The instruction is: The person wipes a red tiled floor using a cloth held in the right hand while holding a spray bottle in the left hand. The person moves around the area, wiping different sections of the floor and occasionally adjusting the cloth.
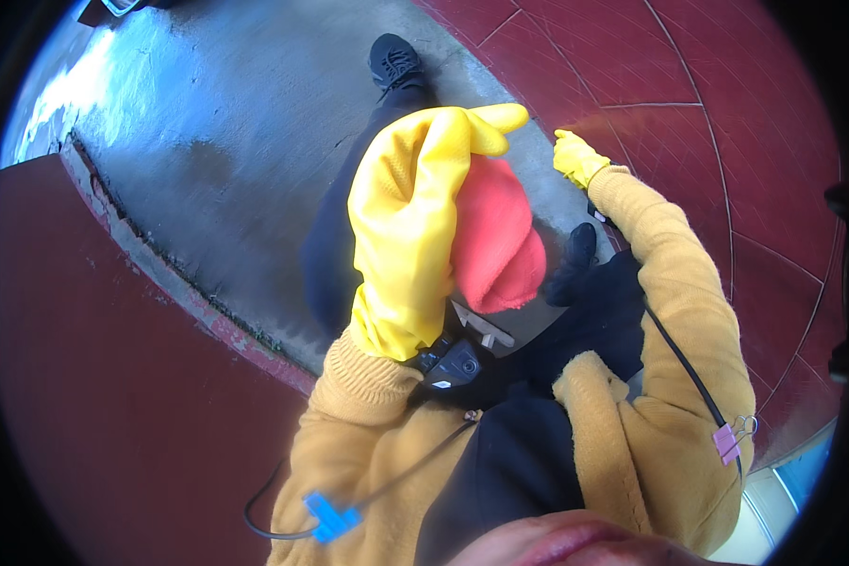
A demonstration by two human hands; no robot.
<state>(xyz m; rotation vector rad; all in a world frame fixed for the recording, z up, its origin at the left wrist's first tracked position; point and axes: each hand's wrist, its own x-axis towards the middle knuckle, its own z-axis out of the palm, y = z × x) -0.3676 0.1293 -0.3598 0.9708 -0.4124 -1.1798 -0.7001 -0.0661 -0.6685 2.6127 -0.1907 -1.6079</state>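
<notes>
My left hand [414,205] wears a yellow rubber glove and is raised close to the camera. Its fingers bend over a folded pinkish-red cloth [499,240], which bulges out beside the palm. A small black camera device [456,364] is strapped at the left wrist. Farther off, my right hand [576,159], in a matching yellow glove, is near the edge of the dark red tiled surface [668,156]. Its fingers look curled, but whether they hold or touch anything is too small to tell. Another black device [598,212] sits under the right wrist.
Wet-looking grey concrete [247,141] lies under the feet. A chipped raised edge [148,255] borders a smooth red surface [127,354] at the left. A pale object [484,329] lies below the cloth, partly hidden. Cables with a blue clip [331,518] and a pink binder clip [726,444] run along the sleeves.
</notes>
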